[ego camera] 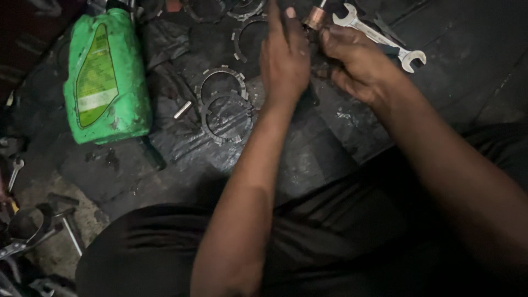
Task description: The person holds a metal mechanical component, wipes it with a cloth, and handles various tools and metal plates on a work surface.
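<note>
My left hand [284, 58] and my right hand [357, 63] meet near the top middle, above a dark plastic sheet. Between their fingertips is a small copper-coloured cylindrical part [315, 17]; both hands touch it, and its lower end is hidden by my fingers. Toothed metal ring plates [223, 107] lie flat on the sheet just left of my left hand, two of them overlapping. More ring plates [245, 33] lie further up, partly cut off by the frame's edge.
A green plastic jug [107, 77] lies on its side at the left. A double open-ended spanner [379, 36] lies behind my right hand. A short metal pin [182, 109] rests beside the rings. Tools [33, 231] clutter the lower left. My dark trousers fill the bottom.
</note>
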